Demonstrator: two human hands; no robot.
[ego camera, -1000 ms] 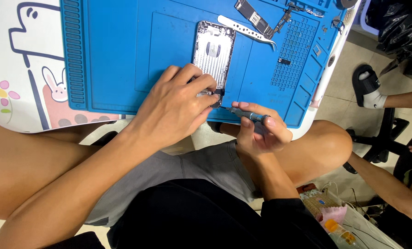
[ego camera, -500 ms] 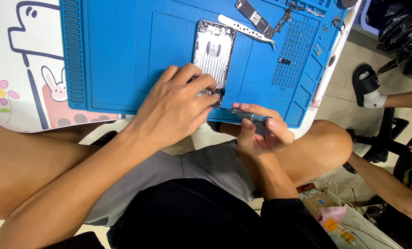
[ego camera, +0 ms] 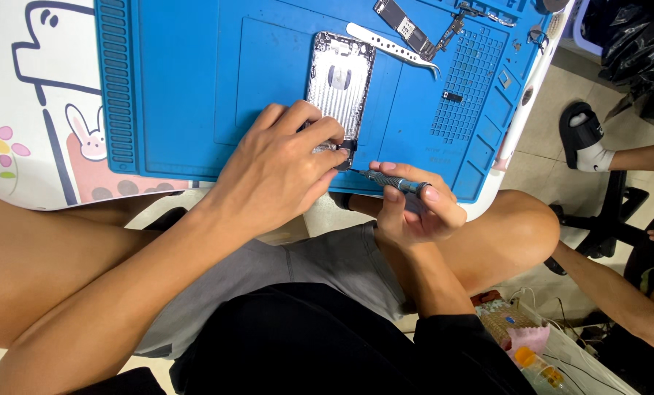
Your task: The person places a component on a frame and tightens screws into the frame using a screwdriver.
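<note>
An opened phone housing (ego camera: 339, 80) lies on a blue repair mat (ego camera: 188, 80), its bare metal inside facing up. My left hand (ego camera: 279, 168) presses on the housing's near end, fingers curled over its bottom edge. My right hand (ego camera: 415, 208) grips a small grey screwdriver (ego camera: 389, 181) whose tip points left at the housing's near corner, right beside my left fingertips.
Metal tweezers (ego camera: 393, 47), a circuit board (ego camera: 406, 28) and small loose parts (ego camera: 451, 96) lie on the mat's far right. A white table cover with cartoon drawings (ego camera: 27, 110) lies left. Another person's sandalled foot (ego camera: 583, 143) and arm (ego camera: 619, 292) are at the right. A box of bits (ego camera: 521, 340) sits on the floor.
My right hand has moved the screwdriver left, bringing its tip up to the housing's near corner. My left hand has stayed in place.
</note>
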